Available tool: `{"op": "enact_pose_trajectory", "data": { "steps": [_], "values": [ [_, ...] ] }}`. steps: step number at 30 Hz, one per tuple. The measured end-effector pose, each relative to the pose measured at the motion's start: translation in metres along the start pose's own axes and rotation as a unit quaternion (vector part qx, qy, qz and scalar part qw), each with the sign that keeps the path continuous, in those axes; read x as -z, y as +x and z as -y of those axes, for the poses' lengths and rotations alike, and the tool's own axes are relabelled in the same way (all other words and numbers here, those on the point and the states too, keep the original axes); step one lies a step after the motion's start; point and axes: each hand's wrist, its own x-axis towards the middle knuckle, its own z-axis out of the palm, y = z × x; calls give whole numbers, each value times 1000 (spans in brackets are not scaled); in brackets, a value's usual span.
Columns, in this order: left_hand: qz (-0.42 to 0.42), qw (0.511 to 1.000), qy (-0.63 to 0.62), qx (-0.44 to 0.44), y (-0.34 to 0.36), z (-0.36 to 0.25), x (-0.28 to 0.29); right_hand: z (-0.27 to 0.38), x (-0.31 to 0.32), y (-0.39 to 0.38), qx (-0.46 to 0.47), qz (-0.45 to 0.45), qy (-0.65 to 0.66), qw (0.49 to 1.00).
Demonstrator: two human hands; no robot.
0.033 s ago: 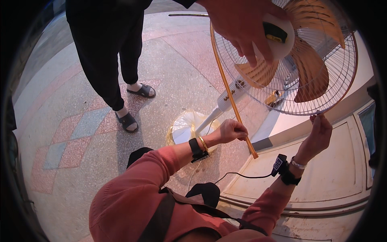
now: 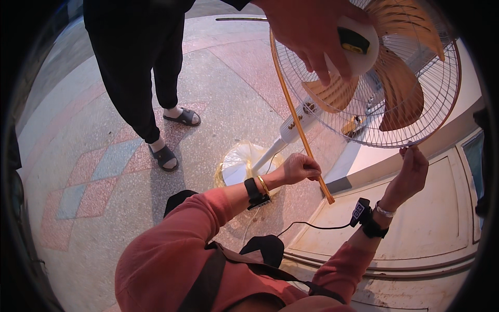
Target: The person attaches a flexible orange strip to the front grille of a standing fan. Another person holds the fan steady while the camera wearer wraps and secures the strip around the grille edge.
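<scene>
Fan (image 2: 403,91) at two o'clock

Left hand (image 2: 299,170) pinches a strip (image 2: 294,112); right hand (image 2: 409,174), three o'clock, has fingers narrowed at the fan's lower edge, grip unclear. A co-worker's hand (image 2: 314,34) blocks one o'clock. Door (image 2: 410,218) at four; floor (image 2: 109,229) spreads toward eight, legs (image 2: 122,78) at ten.

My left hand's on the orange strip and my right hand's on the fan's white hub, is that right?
Not quite: the head view shows your right hand at the lower edge of the fan guard, not the white hub. Your left hand is on the orange strip, as you said.
</scene>
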Motion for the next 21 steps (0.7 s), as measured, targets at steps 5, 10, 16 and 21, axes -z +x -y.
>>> {"op": "enact_pose_trajectory", "data": {
  "steps": [5,10,16,21],
  "values": [
    [4,1000,-13,-1,12,-16,-12,-2,0,1,7,5,17,1000],
    [1,1000,-19,-4,19,-27,-19,-2,1,2,16,1,-30,999],
    [-10,1000,-9,-11,27,-32,-24,-1,1,1,18,5,-23,1000],
    [-15,1000,4,-21,29,-34,-26,-2,2,2,30,13,-10,999]
  ]
}}
